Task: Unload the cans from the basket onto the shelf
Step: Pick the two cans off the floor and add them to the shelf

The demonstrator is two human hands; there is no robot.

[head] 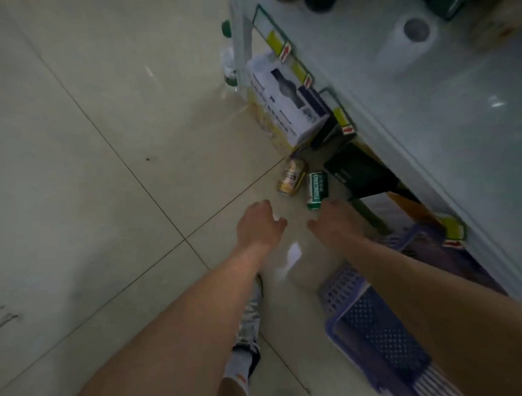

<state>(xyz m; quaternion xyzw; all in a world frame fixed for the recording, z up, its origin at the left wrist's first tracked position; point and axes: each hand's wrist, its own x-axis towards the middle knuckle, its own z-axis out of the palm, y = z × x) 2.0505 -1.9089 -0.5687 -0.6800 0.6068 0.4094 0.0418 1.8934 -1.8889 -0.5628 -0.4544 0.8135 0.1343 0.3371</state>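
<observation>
Both bare forearms outstretched, left hand (259,223) and right hand (333,222) empty, loosely curled.

A single head-worn camera is looking steeply down and forward at the tiled floor (104,144), taking in a wide angle from standing height. The shelf (428,109) is running along the right edge of the view, tilting diagonally. Both forearms are reaching away from the lens toward the foot of the shelf. No second view is sharing the scene.
</observation>
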